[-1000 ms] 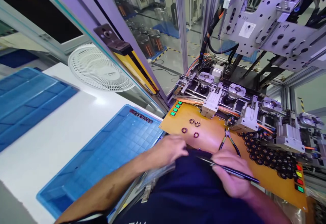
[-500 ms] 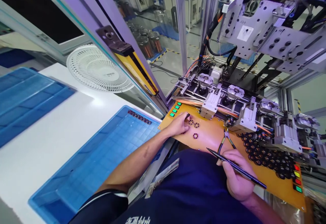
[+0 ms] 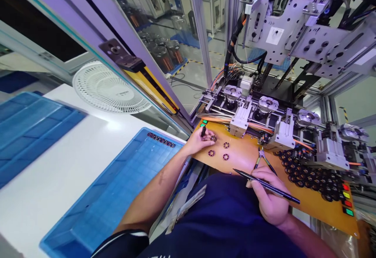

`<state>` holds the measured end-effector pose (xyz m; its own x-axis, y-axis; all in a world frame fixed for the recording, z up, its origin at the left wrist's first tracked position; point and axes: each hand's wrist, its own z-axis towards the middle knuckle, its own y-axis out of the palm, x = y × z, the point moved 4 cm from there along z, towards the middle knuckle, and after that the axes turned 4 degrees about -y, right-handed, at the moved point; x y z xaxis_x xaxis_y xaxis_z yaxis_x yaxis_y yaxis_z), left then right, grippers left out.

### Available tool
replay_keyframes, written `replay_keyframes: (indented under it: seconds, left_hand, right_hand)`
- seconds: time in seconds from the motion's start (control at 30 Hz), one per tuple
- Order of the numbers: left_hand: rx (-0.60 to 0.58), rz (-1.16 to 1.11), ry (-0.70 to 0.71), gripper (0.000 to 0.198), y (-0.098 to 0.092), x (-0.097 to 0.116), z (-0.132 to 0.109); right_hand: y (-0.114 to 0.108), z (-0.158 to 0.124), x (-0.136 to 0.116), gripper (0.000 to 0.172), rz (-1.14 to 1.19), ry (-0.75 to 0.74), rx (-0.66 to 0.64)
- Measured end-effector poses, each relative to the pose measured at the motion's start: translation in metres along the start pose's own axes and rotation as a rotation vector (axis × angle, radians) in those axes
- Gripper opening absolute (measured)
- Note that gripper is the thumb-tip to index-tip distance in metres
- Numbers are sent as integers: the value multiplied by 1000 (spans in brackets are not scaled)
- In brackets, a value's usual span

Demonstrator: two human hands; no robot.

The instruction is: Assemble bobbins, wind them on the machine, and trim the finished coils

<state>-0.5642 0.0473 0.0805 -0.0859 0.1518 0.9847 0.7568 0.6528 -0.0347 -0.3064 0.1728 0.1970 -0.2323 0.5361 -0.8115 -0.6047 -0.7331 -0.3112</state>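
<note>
My left hand (image 3: 199, 143) is closed over the left part of the orange panel (image 3: 243, 162), its fingertips on a small ring-shaped motor stator (image 3: 213, 138). A short black cap-like piece (image 3: 203, 131) also sticks up from that hand. Just right of and below the hand lie three more stators, one of them a dark ring with copper windings (image 3: 226, 145). My right hand (image 3: 272, 197) grips a slim black pen (image 3: 267, 186), its pointed end toward the left. Beyond the right hand, wire cutters (image 3: 261, 156) rest on the panel with handles spread, partly hidden by the fingers.
Dark stators (image 3: 308, 175) are massed on the panel's right, near coloured buttons (image 3: 347, 199). A machine with metal clamps (image 3: 283, 136) borders the far edge. At left, a blue tray (image 3: 117, 195) holds a row of stators (image 3: 161, 139); a white fan (image 3: 113, 89) stands behind.
My left hand has shifted slightly left with one stator at its fingertips, uncovering another that lay mostly beneath it. My right hand still holds the pen, little moved. The view has shifted slightly.
</note>
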Motion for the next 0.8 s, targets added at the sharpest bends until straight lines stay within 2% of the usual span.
replay_keyframes:
  seconds: [0.13,0.23,0.37,0.53,0.8]
  left_hand:
    - [16,-224,-36,55,1,19,-23]
    - [-23,-341,-64,56,16,37,-46]
    - [-145,-556,-141,57,37,54,-70]
    - [-228,-692,-202,56,48,60,-79]
    - [-266,-678,-210,59,50,64,-86]
  right_hand:
    - [5,12,-8,20,20,-72,30]
    - [9,23,-16,24,73,-134,47]
    - [15,31,-23,23,82,-176,46]
    - [20,34,-23,24,95,-186,9]
    - [23,32,-23,20,93,-167,-35]
